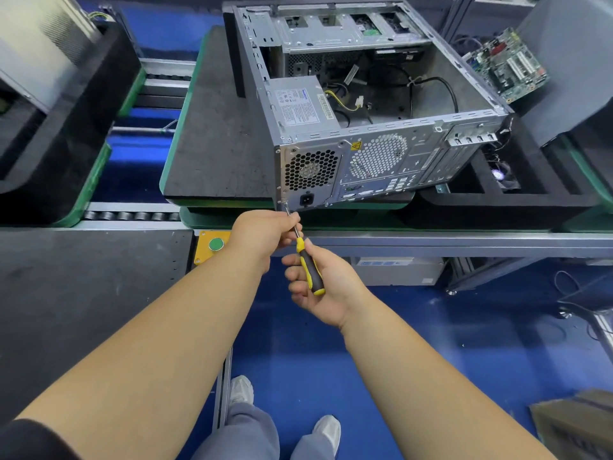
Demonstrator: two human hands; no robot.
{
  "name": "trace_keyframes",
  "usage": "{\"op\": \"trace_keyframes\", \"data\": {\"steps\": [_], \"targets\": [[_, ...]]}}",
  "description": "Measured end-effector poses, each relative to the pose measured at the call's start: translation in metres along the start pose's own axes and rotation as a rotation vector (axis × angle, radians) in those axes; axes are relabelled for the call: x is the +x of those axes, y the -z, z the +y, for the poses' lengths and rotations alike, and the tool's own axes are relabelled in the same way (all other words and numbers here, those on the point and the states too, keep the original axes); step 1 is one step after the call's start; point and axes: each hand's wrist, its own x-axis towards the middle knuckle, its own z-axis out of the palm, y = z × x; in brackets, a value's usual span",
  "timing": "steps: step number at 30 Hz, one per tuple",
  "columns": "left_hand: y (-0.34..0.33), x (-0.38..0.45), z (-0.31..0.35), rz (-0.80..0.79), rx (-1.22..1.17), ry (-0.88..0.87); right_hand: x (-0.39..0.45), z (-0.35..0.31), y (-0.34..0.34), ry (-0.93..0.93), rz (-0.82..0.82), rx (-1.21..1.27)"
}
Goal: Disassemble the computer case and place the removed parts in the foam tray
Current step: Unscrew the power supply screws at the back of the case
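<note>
An open grey computer case (391, 151) lies on its side on a black foam pad (215, 134), rear panel facing me. Its power supply (298, 104) sits in the near left corner, loose cables behind it. My right hand (318, 283) grips the yellow-and-black handle of a screwdriver (308, 263). The tip touches a screw at the rear panel's lower left corner (286, 204). My left hand (265, 234) pinches the metal shaft just below that corner. A black foam tray (550, 190) stands to the right of the case, with a small fan (499, 175) in it.
A green motherboard (507, 66) leans at the back right. Another foam block with a grey panel (49, 94) stands at the left. A green button on a yellow box (215, 244) sits on the conveyor frame near my left wrist. Blue floor and my shoes lie below.
</note>
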Motion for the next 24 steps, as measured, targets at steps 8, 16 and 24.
{"op": "trace_keyframes", "data": {"steps": [8, 16, 24], "targets": [[0.002, -0.006, -0.002, -0.005, -0.020, -0.043, 0.007, 0.010, -0.007, 0.096, 0.028, 0.076], [0.003, -0.008, 0.006, -0.035, 0.011, -0.092, 0.010, 0.011, -0.013, 0.140, 0.120, -0.031], [0.004, -0.015, 0.015, -0.040, 0.036, -0.067, 0.012, 0.011, -0.017, 0.126, 0.174, -0.071]]}}
